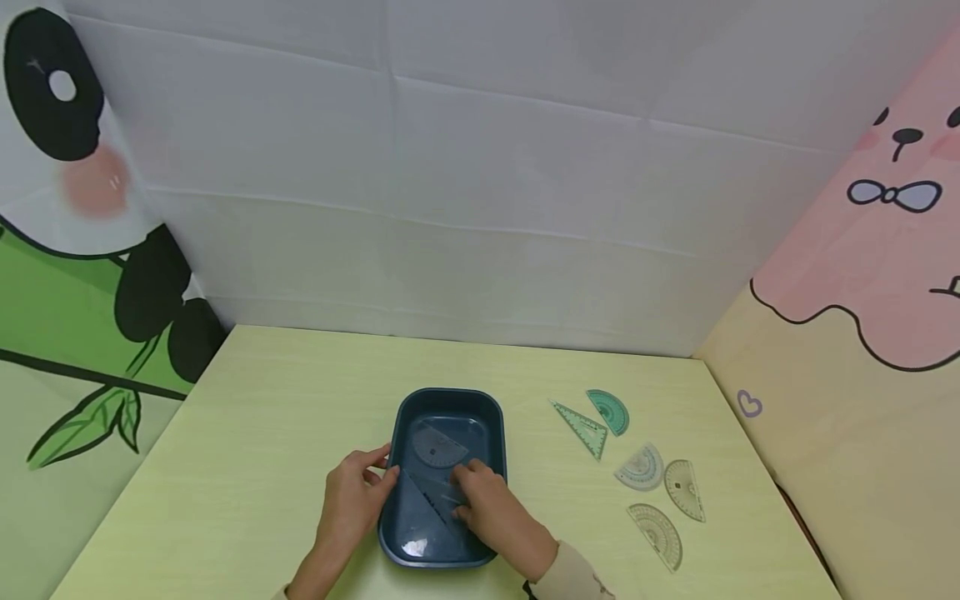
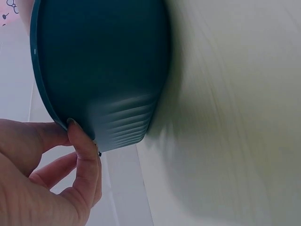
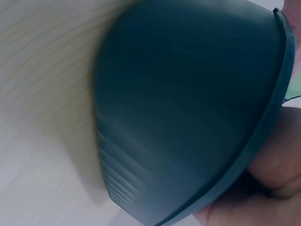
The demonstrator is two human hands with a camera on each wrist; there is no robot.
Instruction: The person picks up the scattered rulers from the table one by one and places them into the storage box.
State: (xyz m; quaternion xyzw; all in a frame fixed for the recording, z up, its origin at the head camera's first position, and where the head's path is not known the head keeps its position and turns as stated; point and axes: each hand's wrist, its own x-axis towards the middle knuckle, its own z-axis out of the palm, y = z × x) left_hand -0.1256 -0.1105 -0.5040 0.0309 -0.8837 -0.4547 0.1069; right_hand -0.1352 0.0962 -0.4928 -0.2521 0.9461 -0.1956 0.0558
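A dark blue plastic tray (image 1: 442,546) with a raised rim rests on the table. My left hand (image 1: 356,497) pinches its left rim; in the left wrist view the thumb and fingers (image 2: 84,160) meet at the edge. Inside the tray lie a clear protractor (image 1: 438,447) and a clear set square (image 1: 422,506). My right hand (image 1: 497,515) reaches over the right rim, its bent fingers down by the set square. Whether they grip a piece I cannot tell. In the right wrist view the tray's outer wall (image 3: 188,103) hides the fingertips.
Right of the tray lie a green-tinted set square (image 1: 587,430), a green protractor (image 1: 611,412) and three clear protractors, one nearest the front (image 1: 660,536). A white cloth wall (image 1: 450,275) stands behind the pale table (image 1: 247,467), with printed panels on both sides.
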